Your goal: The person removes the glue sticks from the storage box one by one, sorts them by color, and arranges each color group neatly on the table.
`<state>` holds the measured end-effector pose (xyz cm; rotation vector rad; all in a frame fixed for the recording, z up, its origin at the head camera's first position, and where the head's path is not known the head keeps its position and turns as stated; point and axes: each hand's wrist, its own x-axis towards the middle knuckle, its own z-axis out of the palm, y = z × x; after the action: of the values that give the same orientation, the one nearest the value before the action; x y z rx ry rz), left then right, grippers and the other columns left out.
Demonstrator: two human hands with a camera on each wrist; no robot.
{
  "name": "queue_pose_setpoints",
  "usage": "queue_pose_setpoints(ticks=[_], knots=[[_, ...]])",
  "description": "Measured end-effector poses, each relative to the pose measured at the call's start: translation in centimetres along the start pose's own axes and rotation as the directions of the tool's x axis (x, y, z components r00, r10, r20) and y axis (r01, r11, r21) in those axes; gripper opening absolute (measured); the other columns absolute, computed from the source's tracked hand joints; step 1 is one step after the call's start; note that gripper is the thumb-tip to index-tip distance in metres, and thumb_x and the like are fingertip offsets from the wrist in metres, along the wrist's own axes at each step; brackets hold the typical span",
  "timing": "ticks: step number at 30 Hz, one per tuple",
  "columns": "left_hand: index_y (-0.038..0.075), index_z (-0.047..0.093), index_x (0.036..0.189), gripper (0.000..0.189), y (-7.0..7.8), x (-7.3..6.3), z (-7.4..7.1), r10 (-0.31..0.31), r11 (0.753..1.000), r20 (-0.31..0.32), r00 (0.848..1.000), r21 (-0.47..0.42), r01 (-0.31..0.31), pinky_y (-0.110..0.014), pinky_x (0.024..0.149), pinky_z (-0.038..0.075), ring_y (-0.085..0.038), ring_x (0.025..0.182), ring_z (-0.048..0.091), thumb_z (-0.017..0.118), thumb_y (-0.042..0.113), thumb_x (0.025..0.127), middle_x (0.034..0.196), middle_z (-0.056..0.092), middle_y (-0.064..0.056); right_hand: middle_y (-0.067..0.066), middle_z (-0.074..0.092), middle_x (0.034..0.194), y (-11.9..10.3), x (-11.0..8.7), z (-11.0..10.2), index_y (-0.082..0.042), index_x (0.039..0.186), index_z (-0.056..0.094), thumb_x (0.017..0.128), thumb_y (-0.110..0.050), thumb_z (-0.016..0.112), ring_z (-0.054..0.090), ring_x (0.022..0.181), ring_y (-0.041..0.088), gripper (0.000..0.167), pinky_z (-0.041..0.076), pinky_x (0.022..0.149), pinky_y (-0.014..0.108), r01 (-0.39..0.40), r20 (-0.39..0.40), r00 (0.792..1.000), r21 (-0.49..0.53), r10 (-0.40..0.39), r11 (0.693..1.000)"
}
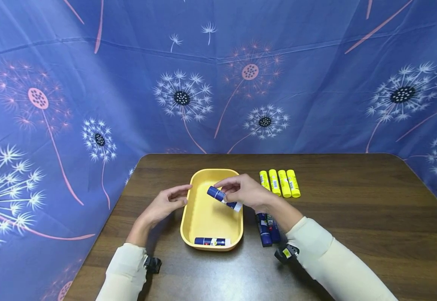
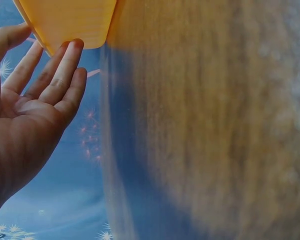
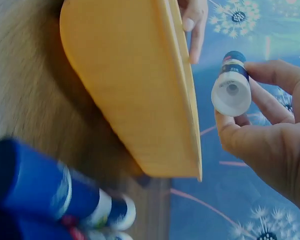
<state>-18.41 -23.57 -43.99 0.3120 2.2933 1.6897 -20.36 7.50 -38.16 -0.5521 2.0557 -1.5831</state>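
Observation:
My right hand [image 1: 249, 192] pinches a dark blue glue stick [image 1: 218, 196] with a white end, held tilted over the yellow tray [image 1: 184, 228]. In the right wrist view the white end of this glue stick [image 3: 232, 95] faces the camera, between thumb and fingers. A second blue glue stick [image 1: 211, 241] lies inside the tray along its near wall. At the tray's left rim rests my left hand [image 1: 167, 205], its fingers spread and loosely extended. In the left wrist view the fingertips of the left hand [image 2: 40, 95] touch the tray wall [image 2: 75, 25].
To the right of the tray, blue glue sticks [image 1: 267, 230] lie side by side, partly hidden by my right forearm. Several yellow glue sticks [image 1: 280, 183] form a row farther back. A patterned blue cloth [image 1: 218, 83] hangs behind the brown wooden table [image 1: 365, 217].

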Motion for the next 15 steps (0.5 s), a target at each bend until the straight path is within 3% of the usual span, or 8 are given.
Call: queue_pose_setpoints(ticks=[7,15], knots=[[0.006,0.05,0.152,0.055,0.1,0.1,0.0,0.006,1.0,0.008,1.0,0.002,-0.006,-0.02,0.099,0.053,-0.04,0.136,0.058,0.065,0.009,0.1,0.153,0.052,-0.024,0.02,0.064,0.123,0.7,-1.9,-2.3,-0.002,0.136,0.066,0.09,0.004,0.066,0.06,0.105,0.024,0.047,0.056,0.084,0.025,-0.033,-0.139,0.99,0.037,0.038,0.999],[0.005,0.049,0.153,0.054,-0.1,0.2,-0.1,0.011,1.0,0.012,1.0,0.003,-0.011,-0.019,0.098,0.053,-0.042,0.136,0.057,0.064,0.007,0.1,0.152,0.052,-0.025,0.019,0.063,0.128,2.1,-3.8,-3.8,-0.002,0.139,0.063,0.092,0.003,0.064,0.06,0.108,0.022,0.048,0.058,0.084,0.021,-0.062,-0.292,0.953,0.061,0.077,0.996]])
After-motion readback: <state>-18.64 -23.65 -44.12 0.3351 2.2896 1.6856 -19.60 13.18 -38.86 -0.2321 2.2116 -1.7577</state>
